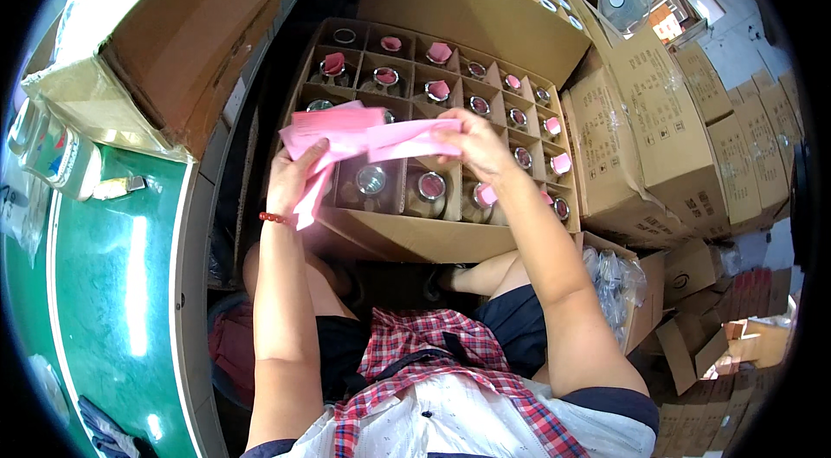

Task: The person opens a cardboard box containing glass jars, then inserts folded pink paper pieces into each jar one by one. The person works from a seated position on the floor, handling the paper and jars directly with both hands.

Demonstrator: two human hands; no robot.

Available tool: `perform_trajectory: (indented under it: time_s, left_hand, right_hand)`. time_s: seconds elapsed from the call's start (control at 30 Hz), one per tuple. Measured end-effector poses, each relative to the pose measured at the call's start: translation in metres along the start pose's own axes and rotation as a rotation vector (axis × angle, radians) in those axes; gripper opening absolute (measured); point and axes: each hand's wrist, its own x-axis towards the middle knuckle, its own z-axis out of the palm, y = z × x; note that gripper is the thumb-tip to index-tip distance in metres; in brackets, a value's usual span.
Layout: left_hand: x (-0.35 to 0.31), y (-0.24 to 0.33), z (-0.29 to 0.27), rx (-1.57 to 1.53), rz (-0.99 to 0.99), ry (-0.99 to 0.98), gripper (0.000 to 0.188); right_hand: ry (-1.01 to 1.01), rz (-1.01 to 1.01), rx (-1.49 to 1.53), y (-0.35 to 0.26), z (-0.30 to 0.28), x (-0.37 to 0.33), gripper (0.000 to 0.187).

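Observation:
My left hand (290, 177) is closed on a stack of pink paper slips (333, 129), with some slips hanging below it. A pink slip (407, 138) is pinched in my right hand (476, 146), its left end overlapping the stack. Both hands are above an open cardboard box (415, 235) split by cardboard dividers into compartments. Glass bottles stand upright in it, among them one bottle (371, 179) just below the slips and another bottle (431, 186) beside it. Pink paper sticks out of several bottle mouths, such as one (439, 53) near the back.
A green-topped table (95, 285) on the left carries a large cardboard box (190, 42) and a plastic jug (56, 151). Behind the bottles is another divided box (472, 3). Stacked cartons (645, 112) and a box of clear plastic bags (615, 285) are on the right, with a fan (623, 3) beyond.

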Motion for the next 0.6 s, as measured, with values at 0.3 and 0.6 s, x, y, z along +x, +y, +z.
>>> perform_trajectory:
  time_s: [0.3,0.6]
  left_hand:
    - [0.021,0.0,-0.022,-0.263,0.287,0.26,0.026]
    - [0.022,0.003,-0.025,-0.265,0.24,0.2,0.024]
  right_hand:
    - [0.083,-0.302,-0.515,-0.006,-0.011,0.054,0.019]
    - [-0.092,-0.453,-1.385,0.042,0.027,0.132,0.015]
